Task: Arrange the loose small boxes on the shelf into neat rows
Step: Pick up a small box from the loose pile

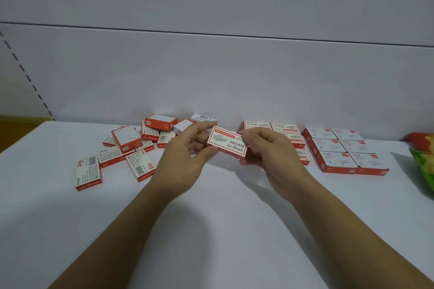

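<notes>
Red-and-white cardboard fills the head view: one small box (227, 144) is held above the white shelf (211, 218), printed face up and slightly tilted, between both hands. The left hand (185, 155) grips its left end, thumb at the near edge and forefinger stretched along the far edge. The right hand (270, 152) pinches the right end, fingers curled round it. The box is off the surface, roughly midway between two groups. To the left lies a loose heap (131, 145) of the same boxes, some flat, some propped on others, at all angles, reaching back to the pale back panel (211, 73). One stray box (88, 172) lies flat at the heap's near left. Just behind the right hand, tidy boxes (285, 128) lie in lines against the panel, partly hidden by the hand. Further right a second tidy block (345, 148), white tops with red sides, sits two columns wide and three deep. At the far right edge is a green and yellow packet (422, 162), cut off by the frame
</notes>
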A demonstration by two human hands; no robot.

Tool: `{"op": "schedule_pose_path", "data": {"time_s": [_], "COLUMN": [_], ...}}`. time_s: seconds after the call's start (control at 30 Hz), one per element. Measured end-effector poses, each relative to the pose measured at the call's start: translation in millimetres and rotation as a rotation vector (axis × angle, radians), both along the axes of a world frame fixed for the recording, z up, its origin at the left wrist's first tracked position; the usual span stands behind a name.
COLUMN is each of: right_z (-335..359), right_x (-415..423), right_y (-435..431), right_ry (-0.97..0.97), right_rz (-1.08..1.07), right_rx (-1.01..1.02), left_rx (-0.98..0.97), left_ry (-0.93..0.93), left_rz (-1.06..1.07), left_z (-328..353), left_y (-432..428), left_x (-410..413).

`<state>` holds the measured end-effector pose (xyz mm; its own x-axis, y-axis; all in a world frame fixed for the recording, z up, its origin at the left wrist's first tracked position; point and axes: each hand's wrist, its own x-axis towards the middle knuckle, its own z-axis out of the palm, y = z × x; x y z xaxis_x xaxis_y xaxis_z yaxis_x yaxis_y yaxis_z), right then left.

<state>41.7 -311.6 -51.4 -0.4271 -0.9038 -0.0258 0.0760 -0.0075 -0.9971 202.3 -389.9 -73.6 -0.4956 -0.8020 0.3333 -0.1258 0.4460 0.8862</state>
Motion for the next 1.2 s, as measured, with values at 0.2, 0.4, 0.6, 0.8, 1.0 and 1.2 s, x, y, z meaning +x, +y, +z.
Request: {"op": "schedule_pose_path", "data": {"time_s": [0.2, 0.4, 0.6, 0.8, 1.0, 1.2], "right_z": [1.8, 4.1, 3.5, -1.3, -5.0, -2.4], "right_x": [0.0, 8.9, 1.1, -2.5, -9.7, -9.1], "right_y": [4.3, 8.4, 3.7, 2.9, 6.0, 4.0], "right_ry": [0.010, 0.073, -0.132, 0.488, 1.318, 1.546], "right_rz": [0.181, 0.340, 0.162, 0.034, 0.011, -0.013], "right_rx": [0.058, 0.114, 0.122, 0.130, -0.142, -0.123], "left_rx": [0.158, 0.269, -0.202, -0.245, -0.268, -0.335], "left_ry": [0.145, 0.185, -0.238, -0.184, -0.214, -0.279], "left_rz": [-0.014, -0.006, 0.080, 0.148, 0.114, 0.053], "left_z": [4.0, 5.4, 1.5, 1.8, -2.5, -8.9], "left_y": [1.6, 3.2, 12.2, 5.4, 4.2, 2.3], "left_x": [-2.7, -3.6, -0.6, -1.1, -4.3, -9.0]}}
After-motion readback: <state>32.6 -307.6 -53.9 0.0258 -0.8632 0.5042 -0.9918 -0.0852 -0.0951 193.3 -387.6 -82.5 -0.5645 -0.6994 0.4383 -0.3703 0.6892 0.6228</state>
